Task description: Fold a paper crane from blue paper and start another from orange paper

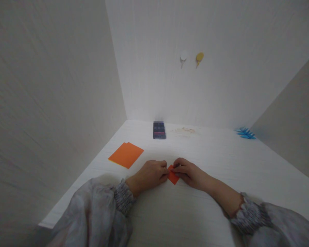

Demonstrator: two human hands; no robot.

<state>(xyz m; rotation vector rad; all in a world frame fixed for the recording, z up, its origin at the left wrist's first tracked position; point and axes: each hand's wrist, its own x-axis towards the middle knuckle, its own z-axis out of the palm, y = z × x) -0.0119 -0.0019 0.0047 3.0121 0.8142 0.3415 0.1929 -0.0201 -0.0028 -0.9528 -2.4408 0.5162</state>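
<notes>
A small folded piece of orange paper (173, 176) lies on the white table (185, 212) between my two hands. My left hand (150, 173) rests knuckles up on the table, its curled fingers pressed against the paper's left edge. My right hand (187, 171) pinches the paper's upper right part with its fingertips. Both hands are closed on the paper. Grey patterned sleeves cover my forearms.
A stack of flat orange paper sheets (126, 154) lies to the left. A dark phone (159, 130) lies farther back near the wall. Blue folded paper shapes (244, 133) sit at the back right. Two small hooks (192, 59) hang on the back wall.
</notes>
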